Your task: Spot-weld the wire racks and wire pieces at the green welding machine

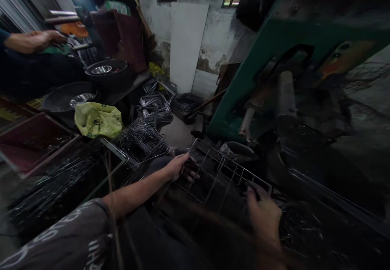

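Note:
A rectangular wire rack (225, 168) of thin metal rods lies tilted in front of me, low in the head view. My left hand (179, 166) grips its near-left edge, fingers curled round the wire. My right hand (263, 211) holds the rack's right end, fingers closed over the frame. Both arms reach forward over my dark lap. The rack sits just before a green machine (274, 46), whose dark lower parts are hard to make out.
Piles of wire pieces (141, 140) and stacked wire racks (157, 105) lie to the left. A yellow plastic bag (97, 119) rests by dark pans (67, 97) with metal bowls. Another person's arm (30, 40) works at the far left. A white wall panel (187, 42) stands behind.

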The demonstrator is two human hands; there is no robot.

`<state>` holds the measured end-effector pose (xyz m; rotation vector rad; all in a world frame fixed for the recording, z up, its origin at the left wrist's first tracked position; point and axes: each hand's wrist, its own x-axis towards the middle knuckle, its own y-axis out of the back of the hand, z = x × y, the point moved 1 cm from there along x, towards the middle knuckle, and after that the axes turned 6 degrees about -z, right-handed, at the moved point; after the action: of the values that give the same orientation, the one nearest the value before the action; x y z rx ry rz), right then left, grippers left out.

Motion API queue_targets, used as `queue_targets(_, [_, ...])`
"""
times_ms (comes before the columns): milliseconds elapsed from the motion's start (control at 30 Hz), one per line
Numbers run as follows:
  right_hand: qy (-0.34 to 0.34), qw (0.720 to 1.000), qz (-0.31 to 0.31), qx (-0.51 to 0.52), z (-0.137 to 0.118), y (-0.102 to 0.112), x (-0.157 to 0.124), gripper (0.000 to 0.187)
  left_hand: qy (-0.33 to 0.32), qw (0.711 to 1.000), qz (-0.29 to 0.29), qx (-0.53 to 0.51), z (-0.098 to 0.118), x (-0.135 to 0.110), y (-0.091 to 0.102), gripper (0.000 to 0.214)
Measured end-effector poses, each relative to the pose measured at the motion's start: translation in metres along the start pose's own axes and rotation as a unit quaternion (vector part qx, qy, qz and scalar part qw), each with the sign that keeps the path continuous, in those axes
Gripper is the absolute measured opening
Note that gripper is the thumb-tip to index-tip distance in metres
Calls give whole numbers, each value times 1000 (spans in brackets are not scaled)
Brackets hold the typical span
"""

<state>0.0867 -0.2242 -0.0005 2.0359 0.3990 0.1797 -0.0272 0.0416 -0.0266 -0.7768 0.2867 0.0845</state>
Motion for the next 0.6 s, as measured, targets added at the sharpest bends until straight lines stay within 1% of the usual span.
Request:
queue_targets(33, [-52, 999, -5, -9, -1, 1, -1, 49, -6, 1000, -10, -7, -1, 0, 1, 43])
queue_targets(67, [-86, 996, -22, -21, -3, 2, 0, 48, -13, 1000, -18, -14, -2, 0, 2, 43])
queue_targets(100, [-100, 993, -47, -37, -7, 1, 1, 46, -20, 999, -24, -21, -3, -1, 2, 42])
queue_targets(167, [-92, 989, -90, -79, -18, 0, 5, 41, -32, 999, -28, -30, -4, -2, 0, 41])
queue_targets(233, [-83, 982, -114, -124, -28, 1, 9, 39, -40, 998, -25, -32, -3, -5, -3, 39])
queue_targets(333, [-97, 972, -144, -161, -43, 6, 11, 40, -50, 998, -25, -28, -1, -9, -8, 38])
queue_targets(400, [-116, 967, -148, -174, -54, 10, 9, 39, -53, 998, -32, -28, 1, -12, -9, 38])
queue_targets(467, [-128, 967, -136, -176, -63, 12, 7, 37, -59, 997, -39, -32, 3, -14, -10, 38])
queue_targets(533, [-129, 973, -117, -153, -69, 11, 6, 33, -63, 996, -44, -39, 5, -16, -10, 38])
queue_targets(600, [-124, 982, -100, -105, -68, 6, 5, 31, -67, 996, -47, -44, 5, -18, -10, 38])
